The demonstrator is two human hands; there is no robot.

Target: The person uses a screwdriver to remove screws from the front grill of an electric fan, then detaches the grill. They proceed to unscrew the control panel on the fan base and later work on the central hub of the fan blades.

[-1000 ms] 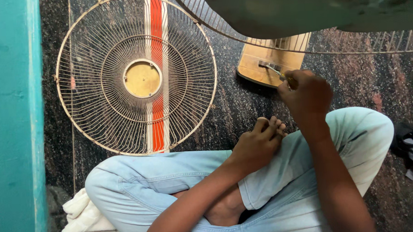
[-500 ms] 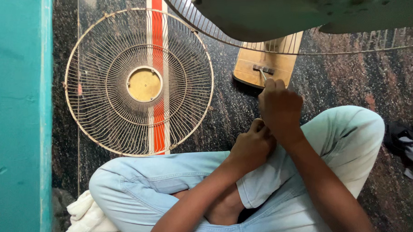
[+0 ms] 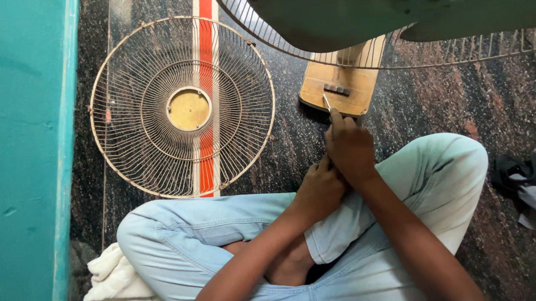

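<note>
I sit cross-legged in pale blue trousers on a dark speckled floor. My right hand (image 3: 350, 149) is closed on a thin metal tool (image 3: 326, 101), whose tip points at the tan fan base (image 3: 361, 89) just ahead. My left hand (image 3: 320, 187) is curled shut and presses against the right hand from below, over my knee. I cannot see anything in it. A round wire fan guard (image 3: 134, 72) with a yellow centre disc lies flat on the floor to the left of both hands.
A grey fan blade (image 3: 334, 17) and a second wire guard (image 3: 443, 56) hang over the top of the view. A teal wall (image 3: 25, 159) runs down the left. White cloth (image 3: 115, 286) lies by my left knee, and dark and grey cloth (image 3: 530, 186) lies at the right.
My right hand with the tool has moved left and down, and now touches my left hand. The left hand has barely moved. The view has shifted slightly.
</note>
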